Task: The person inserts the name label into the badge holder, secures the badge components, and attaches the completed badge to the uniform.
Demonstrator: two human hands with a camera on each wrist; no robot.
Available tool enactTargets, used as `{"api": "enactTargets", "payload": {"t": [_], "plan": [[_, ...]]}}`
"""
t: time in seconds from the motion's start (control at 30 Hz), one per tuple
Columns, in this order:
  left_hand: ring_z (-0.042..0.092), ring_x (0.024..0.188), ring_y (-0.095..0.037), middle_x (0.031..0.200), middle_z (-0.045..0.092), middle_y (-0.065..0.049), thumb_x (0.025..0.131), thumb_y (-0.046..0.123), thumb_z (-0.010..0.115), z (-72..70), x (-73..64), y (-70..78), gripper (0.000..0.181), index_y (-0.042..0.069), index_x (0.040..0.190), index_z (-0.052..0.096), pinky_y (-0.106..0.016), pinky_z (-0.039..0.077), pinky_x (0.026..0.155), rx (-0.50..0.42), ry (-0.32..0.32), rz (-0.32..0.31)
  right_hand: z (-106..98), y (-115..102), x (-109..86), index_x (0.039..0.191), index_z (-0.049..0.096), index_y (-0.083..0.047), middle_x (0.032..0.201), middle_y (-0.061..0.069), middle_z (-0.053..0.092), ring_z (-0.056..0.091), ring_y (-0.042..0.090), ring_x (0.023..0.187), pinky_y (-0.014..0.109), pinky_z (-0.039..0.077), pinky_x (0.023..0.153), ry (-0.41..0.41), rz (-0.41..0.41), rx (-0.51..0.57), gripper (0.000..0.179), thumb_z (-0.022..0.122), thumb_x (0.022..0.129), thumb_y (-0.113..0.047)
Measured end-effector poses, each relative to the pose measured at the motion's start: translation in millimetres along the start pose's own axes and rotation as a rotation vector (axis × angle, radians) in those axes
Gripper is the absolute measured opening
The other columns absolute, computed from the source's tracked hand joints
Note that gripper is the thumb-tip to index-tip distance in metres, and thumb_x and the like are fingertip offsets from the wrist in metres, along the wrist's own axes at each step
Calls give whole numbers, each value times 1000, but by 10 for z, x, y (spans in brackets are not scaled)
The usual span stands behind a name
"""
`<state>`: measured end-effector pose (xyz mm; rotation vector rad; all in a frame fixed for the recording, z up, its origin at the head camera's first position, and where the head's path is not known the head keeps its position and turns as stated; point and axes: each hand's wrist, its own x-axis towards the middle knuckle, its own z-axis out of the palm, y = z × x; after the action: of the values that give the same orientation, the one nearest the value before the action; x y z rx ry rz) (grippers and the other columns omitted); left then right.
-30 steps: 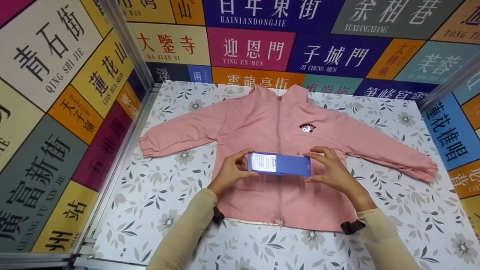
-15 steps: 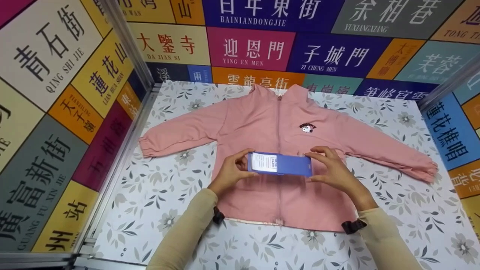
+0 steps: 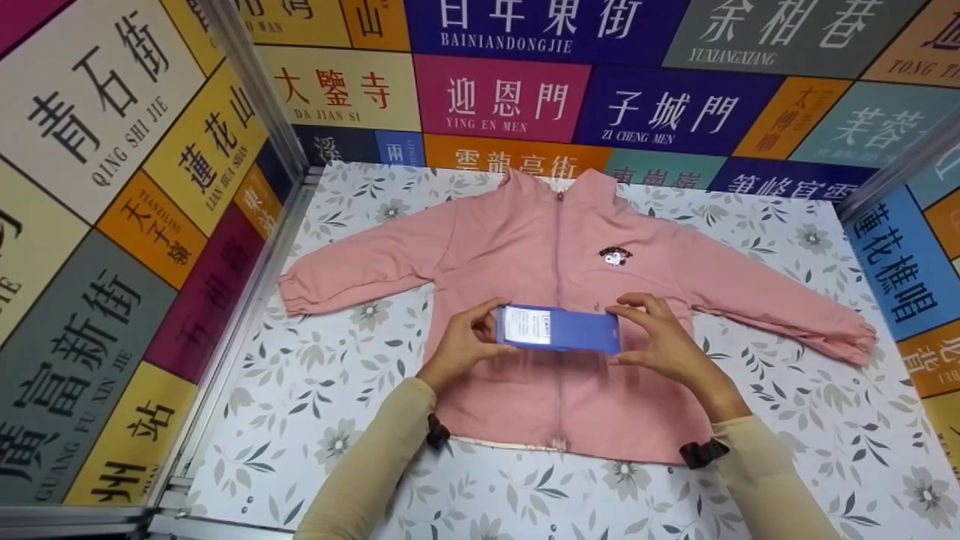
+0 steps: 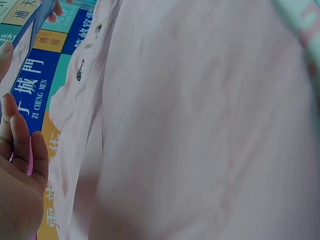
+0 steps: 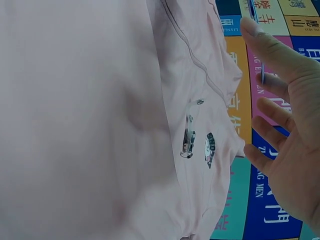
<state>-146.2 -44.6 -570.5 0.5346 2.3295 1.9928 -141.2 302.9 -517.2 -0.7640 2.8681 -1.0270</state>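
A flat blue box (image 3: 585, 331) with a white label (image 3: 527, 325) is held level above a pink zip jacket (image 3: 502, 247) in the head view. My left hand (image 3: 461, 341) pinches its left end between thumb and fingers. At the right end, my right hand (image 3: 664, 341) holds it with thumb and index finger, the other fingers spread in the right wrist view. The box looks stepped near its middle, as if made of two parts. A small, partly clear item (image 5: 188, 135), resembling a nail clipper, lies on the jacket beside the dark chest badge (image 5: 209, 150).
Under the jacket spreads a white tabletop (image 3: 337, 390) with a leaf and flower print. Colourful sign-covered walls (image 3: 502, 97) stand at the back and both sides, with a metal frame rail (image 3: 225, 330) along the left edge.
The box's right end and the right hand have shifted slightly, a little right and then back left. The left hand and the jacket stay in place.
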Motion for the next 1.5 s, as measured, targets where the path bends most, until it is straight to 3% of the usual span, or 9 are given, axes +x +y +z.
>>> {"api": "enactTargets", "payload": {"t": [0.23,0.53,0.77,1.03,1.3,1.5], "plan": [[50,69,-12,78,55,-6,65,5,91,3,-2,1,76,8,135,60,-18,44,63,16,0,-14,8,-27,11,136,60,-12,140,13,49,41,31,130,53,36,106,-5,9,14,81,93,63,-24],[53,70,-20,77,55,-3,66,13,92,33,4,15,75,9,134,61,-19,46,64,36,-27,-2,41,-90,47,137,60,-12,140,12,49,41,30,129,53,35,106,-24,-1,40,81,93,63,-25],[51,70,-13,78,56,-7,66,12,92,54,11,29,75,12,134,61,-19,46,64,44,-25,-9,91,-116,75,137,59,-11,141,10,48,40,30,132,54,36,109,-32,4,42,80,92,65,-26],[50,71,-16,80,57,-18,65,6,91,82,4,24,75,8,134,61,-19,45,64,5,-22,-23,165,-140,85,135,61,-13,138,8,50,41,25,130,49,38,107,-24,-7,55,78,92,65,-23],[51,70,-10,78,53,-1,64,4,91,97,7,35,73,10,131,63,-18,47,63,15,-21,-25,219,-184,120,134,62,-11,135,10,53,43,26,128,45,37,106,-4,-24,71,77,92,63,-21],[51,71,-11,78,52,1,64,11,93,117,20,59,72,15,130,65,-18,47,64,16,-30,-18,258,-210,139,134,62,-12,135,9,52,44,26,127,45,37,106,-3,1,87,76,92,64,-21]]}}
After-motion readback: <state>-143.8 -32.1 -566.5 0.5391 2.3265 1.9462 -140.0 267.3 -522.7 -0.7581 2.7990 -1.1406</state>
